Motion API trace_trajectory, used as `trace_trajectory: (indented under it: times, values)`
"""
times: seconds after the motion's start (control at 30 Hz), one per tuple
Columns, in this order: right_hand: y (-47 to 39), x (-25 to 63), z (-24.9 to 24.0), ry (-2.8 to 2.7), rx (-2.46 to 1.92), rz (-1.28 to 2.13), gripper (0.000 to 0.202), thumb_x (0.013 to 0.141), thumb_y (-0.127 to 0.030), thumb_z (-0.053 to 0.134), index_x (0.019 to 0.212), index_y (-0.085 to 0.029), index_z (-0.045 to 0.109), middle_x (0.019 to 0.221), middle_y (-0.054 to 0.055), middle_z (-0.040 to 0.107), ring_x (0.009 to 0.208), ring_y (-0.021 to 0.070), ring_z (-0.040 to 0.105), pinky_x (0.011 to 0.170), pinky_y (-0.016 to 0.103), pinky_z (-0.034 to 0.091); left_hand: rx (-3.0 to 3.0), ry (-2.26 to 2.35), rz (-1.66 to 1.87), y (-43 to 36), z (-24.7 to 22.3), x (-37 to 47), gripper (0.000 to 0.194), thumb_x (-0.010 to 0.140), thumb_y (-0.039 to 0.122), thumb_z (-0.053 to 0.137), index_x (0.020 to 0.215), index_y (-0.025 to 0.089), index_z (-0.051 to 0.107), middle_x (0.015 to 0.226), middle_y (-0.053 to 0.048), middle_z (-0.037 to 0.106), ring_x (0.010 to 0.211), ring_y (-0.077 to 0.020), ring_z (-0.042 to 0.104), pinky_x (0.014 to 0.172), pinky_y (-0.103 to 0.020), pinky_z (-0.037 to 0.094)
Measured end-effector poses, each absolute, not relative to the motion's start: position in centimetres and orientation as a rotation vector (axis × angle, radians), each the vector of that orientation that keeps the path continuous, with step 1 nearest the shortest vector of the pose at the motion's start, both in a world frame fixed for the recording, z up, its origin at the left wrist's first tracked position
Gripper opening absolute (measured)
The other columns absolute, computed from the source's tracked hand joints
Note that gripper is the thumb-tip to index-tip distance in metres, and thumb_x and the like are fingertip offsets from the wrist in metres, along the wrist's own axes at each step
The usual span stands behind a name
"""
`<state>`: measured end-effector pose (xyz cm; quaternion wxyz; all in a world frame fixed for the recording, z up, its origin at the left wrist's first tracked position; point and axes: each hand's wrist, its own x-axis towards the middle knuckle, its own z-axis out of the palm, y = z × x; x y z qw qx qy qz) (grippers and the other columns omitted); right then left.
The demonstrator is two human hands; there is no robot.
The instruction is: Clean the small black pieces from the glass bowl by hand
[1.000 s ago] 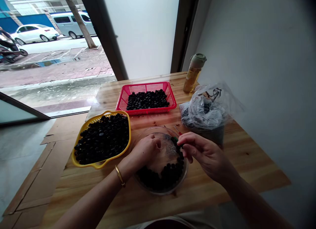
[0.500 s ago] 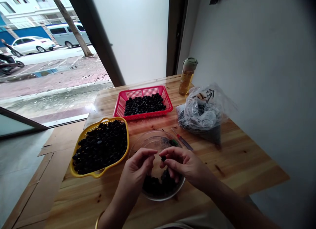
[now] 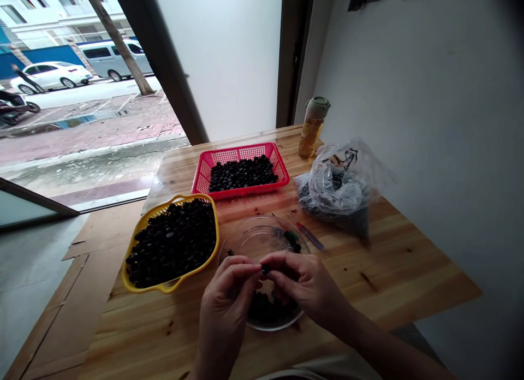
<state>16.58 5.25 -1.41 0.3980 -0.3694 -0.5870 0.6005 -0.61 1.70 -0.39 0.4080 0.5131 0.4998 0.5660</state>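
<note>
Between the thumb and forefinger of my right hand [image 3: 305,279] is a small round black piece [image 3: 266,269]. The fingertips of my left hand [image 3: 231,287] are pinched together right beside it; whatever they hold is too small or hidden to make out. Both hands are over a clear round plastic dish [image 3: 245,227]. Black pieces [image 3: 266,310] lie in its near part, partly covered by my hands. Several thin metallic bits [image 3: 282,238] and a small green thing [image 3: 292,236] lie at its far side.
A yellow basket [image 3: 216,227] of black pieces stands left, and a red basket [image 3: 241,194] with more sits behind. To the right are a red-handled screwdriver [image 3: 307,232], a clear plastic bag [image 3: 344,189] of small dark things and a drink bottle [image 3: 311,129] on the wooden table [image 3: 393,271].
My hands have come together and moved slightly lower. The black piece in my right fingers now meets my left fingertips, where before there was a gap. The view has shifted slightly.
</note>
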Motion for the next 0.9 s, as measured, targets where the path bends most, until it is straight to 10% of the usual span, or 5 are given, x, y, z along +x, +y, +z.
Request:
trace_trajectory:
  times: [0.9]
  values:
    - [5.3, 15.9, -1.9, -1.301, -0.842, 1.635, 0.020, 0.088, -0.034, 0.081, 0.096, -0.018, 0.072, 0.061, -0.004, 0.065, 0.051, 0.0096, 0.060, 0.052, 0.019, 0.049, 1.406, 1.304, 1.465, 0.5, -0.9, -0.7, 0.020, 0.096, 0.014, 0.068, 0.101, 0.028, 0.082, 0.100, -0.002, 0.071, 0.072, -0.0120, 0.071, 0.066, -0.019, 0.059]
